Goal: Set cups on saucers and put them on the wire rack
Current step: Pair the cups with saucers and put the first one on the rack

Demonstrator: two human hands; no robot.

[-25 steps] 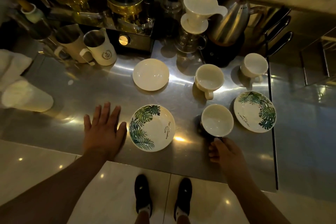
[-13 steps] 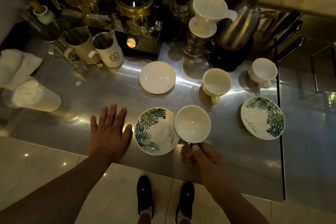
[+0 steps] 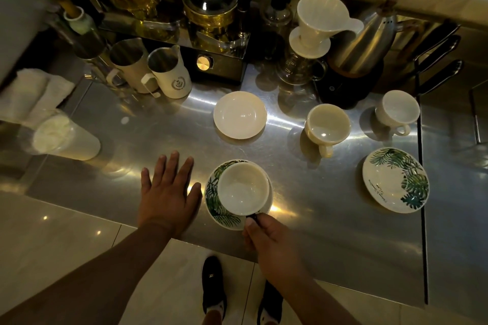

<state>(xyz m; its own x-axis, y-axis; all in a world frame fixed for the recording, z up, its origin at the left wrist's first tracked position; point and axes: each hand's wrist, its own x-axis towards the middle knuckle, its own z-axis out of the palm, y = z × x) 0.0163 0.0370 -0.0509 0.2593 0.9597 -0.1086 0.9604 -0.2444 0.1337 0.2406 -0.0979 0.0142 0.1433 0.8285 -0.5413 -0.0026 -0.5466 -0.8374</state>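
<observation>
At the near edge of the steel surface (image 3: 330, 219), the right hand (image 3: 266, 235) pinches the handle of a white cup (image 3: 243, 187), fingers curled around it. The left hand (image 3: 169, 192) lies flat on the surface with straight fingers and holds nothing. Its thumb is just beside the rim of the leaf-print saucer (image 3: 214, 208).

The cup is over this saucer, set toward its far right side. Contact between cup foot and saucer cannot be confirmed. The cup is upright, its axis vertical and its mouth up, and the handle points toward the person.

Risk: if the cup is released off-centre, its foot may land on the sloped rim, so the cup tilts or the saucer rocks. The saucer is unrestrained near the edge, and a sideways push may slide it on the smooth steel.

Farther back stand a plain white saucer (image 3: 239, 115), a second cup (image 3: 327, 124) and a third cup (image 3: 397, 111), with a second leaf-print saucer (image 3: 396, 179) to the right.
</observation>
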